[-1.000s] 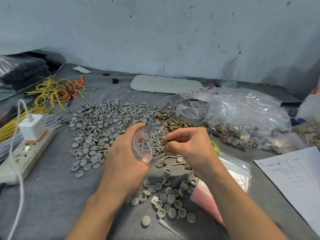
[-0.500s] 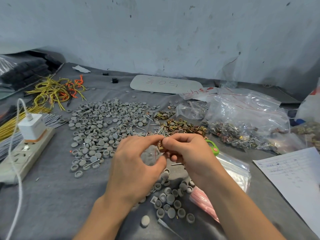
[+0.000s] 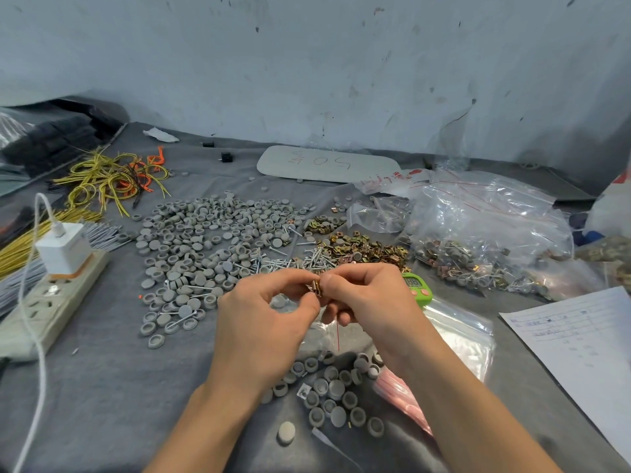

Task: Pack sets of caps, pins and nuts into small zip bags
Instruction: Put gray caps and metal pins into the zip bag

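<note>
I see both hands meeting mid-frame: left hand [image 3: 259, 322] and right hand [image 3: 368, 302] each pinch closed on a few brass nuts [image 3: 317, 286], fingers [image 3: 297, 276] tip to tip. A small zip bag [image 3: 327, 331] hangs just below the fingers; which hand holds it I can't tell, contents unclear. My read: one set mid-fill, plenty left. Loose caps [image 3: 211, 240] lie beyond and left of the fingers, pins [image 3: 317, 259] just beyond them, more nuts past those. Filled bags [image 3: 478, 254] sit right of the fingers, so some sets look done. Grey cloth worktop [image 3: 102, 387], scuffed pale wall [image 3: 307, 63] behind, power strip [image 3: 51, 302] far left, paper sheet [image 3: 580, 353] far right.
</note>
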